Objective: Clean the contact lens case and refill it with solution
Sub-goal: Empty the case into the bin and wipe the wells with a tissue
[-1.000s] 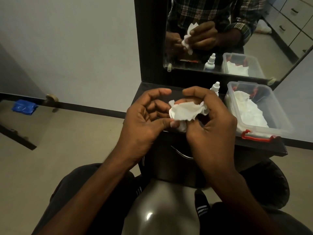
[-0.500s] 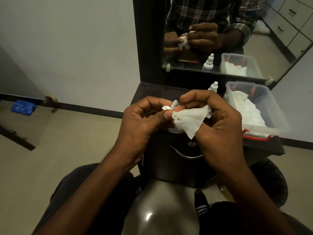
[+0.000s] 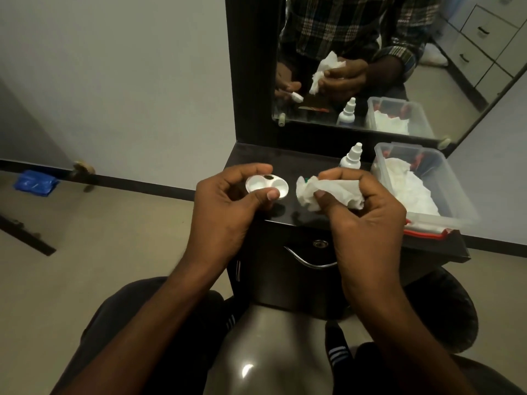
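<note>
My left hand pinches a white contact lens case between thumb and fingers, its two open wells facing up, above the left part of the dark dresser top. To its right, my right hand holds a crumpled white tissue, apart from the case. A small green thing peeks out behind the tissue's left edge. A white solution bottle with a capped nozzle stands upright at the back of the dresser top, behind my right hand.
A clear plastic box with white tissues and a red latch sits at the right of the dresser top. A mirror stands behind. Below are a drawer handle, a dark stool and my legs. A blue cloth lies on the floor.
My hands have moved apart. The tissue has come off the lens case, which now shows bare in my left hand; my right hand has drawn the tissue to the right.
</note>
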